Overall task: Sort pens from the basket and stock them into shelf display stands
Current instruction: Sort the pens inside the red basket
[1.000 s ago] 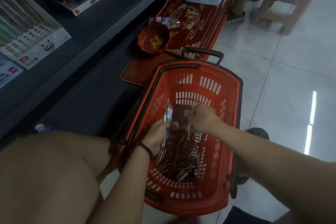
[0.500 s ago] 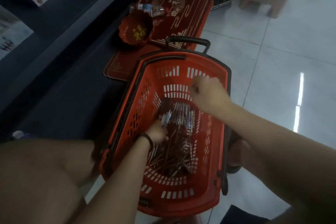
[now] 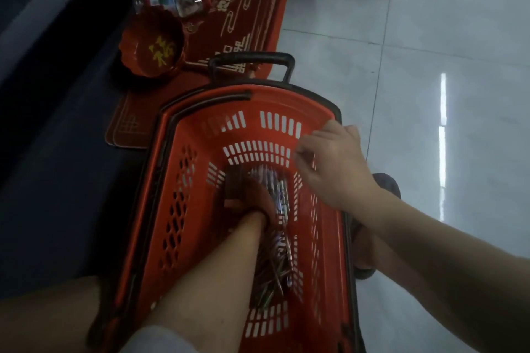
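While left hand (image 3: 255,198) digs among pens (image 3: 279,195), grip unclear, right hand (image 3: 334,163) loosely curled at two o'clock: risks tangling, dropping pens into basket (image 3: 183,209).

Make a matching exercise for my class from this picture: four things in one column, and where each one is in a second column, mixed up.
Things:
1. pens
2. water bottle
3. red bowl
4. right hand

Places:
A. lying on its side beyond the bowl
B. over the basket's right wall
C. on the basket floor
D. on the ground, beyond the basket's far-left corner

Pairs: 1-C, 2-A, 3-D, 4-B
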Available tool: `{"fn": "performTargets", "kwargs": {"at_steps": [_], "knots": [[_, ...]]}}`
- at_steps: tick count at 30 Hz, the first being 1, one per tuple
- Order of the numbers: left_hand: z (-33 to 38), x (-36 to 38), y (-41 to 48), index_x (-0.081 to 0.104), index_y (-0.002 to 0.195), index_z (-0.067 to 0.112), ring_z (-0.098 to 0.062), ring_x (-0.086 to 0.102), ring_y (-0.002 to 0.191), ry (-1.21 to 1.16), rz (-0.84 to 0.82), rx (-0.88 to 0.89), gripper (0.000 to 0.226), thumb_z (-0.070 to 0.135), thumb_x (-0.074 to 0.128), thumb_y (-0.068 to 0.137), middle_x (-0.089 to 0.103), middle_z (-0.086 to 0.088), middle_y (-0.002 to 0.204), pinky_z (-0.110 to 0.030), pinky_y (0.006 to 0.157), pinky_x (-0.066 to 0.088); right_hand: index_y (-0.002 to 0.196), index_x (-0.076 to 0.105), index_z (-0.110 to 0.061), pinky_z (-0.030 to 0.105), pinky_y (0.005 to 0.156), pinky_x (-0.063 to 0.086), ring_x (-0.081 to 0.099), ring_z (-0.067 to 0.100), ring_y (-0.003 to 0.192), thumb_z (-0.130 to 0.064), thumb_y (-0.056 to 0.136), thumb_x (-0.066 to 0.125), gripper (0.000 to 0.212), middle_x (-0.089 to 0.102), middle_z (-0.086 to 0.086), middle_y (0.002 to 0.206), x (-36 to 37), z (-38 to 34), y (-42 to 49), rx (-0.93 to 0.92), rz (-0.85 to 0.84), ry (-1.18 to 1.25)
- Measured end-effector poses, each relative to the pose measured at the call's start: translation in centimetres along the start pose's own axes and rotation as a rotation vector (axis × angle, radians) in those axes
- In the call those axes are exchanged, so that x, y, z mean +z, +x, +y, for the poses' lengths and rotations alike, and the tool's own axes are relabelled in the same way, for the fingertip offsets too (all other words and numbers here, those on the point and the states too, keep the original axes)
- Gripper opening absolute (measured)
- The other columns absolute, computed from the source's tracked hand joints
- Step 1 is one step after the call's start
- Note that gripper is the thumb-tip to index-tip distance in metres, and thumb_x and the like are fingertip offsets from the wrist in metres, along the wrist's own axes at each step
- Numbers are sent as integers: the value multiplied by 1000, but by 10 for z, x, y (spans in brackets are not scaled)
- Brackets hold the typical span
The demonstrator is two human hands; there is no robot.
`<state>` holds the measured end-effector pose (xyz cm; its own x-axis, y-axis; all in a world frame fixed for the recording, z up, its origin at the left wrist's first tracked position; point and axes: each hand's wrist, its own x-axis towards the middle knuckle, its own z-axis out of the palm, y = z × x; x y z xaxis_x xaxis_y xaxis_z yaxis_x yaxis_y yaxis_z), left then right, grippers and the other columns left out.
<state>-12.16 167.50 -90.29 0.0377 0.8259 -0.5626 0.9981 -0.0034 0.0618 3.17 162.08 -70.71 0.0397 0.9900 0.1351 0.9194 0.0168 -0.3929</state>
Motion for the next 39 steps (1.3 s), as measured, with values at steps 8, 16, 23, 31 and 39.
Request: {"fn": "performTargets", "kwargs": {"at_steps": [8, 16, 23, 31, 39], "knots": [[6, -3, 9, 22, 158, 13, -30, 16, 153, -122, 178, 100, 66, 32, 49, 100, 19, -11, 166, -40, 123, 5, 82, 68, -28, 38, 81, 33, 49, 14, 86, -34, 94, 60, 16, 63, -16, 76, 4, 2, 6, -10, 31, 62], [-66, 36, -26, 72, 107, 21, -23, 68, 107, -455, 162, -37, 42, 52, 68, 79, 74, -1, 110, -24, 94, 47, 79, 65, -28, 39, 82, 33, 49, 15, 88, -34, 96, 56, 21, 61, -14, 74, 1, -3, 9, -24, 18, 28], [-69, 83, -90, 51, 135, 14, -35, 47, 131, -278, 116, 31, 60, 50, 56, 88, 49, -16, 141, -44, 114, 35, 81, 70, -25, 40, 82, 34, 51, 17, 89, -34, 95, 57, 22, 66, -12, 75, 3, -4, 6, -13, 40, 32], [-47, 98, -104, 49, 120, 8, -43, 50, 116, -72, 236, -92, 52, 35, 62, 78, 51, -21, 123, -53, 104, 38, 82, 70, -27, 40, 84, 36, 50, 14, 90, -35, 96, 55, 22, 65, -15, 76, 5, -3, 5, -10, 48, 34], [-52, 87, -106, 57, 130, 2, -38, 61, 96, -35, 199, -232, 88, 69, 68, 74, 63, -21, 110, -45, 86, 48, 81, 71, -26, 39, 82, 34, 51, 15, 89, -35, 95, 56, 23, 65, -14, 74, 7, -2, 6, -10, 70, 46]]}}
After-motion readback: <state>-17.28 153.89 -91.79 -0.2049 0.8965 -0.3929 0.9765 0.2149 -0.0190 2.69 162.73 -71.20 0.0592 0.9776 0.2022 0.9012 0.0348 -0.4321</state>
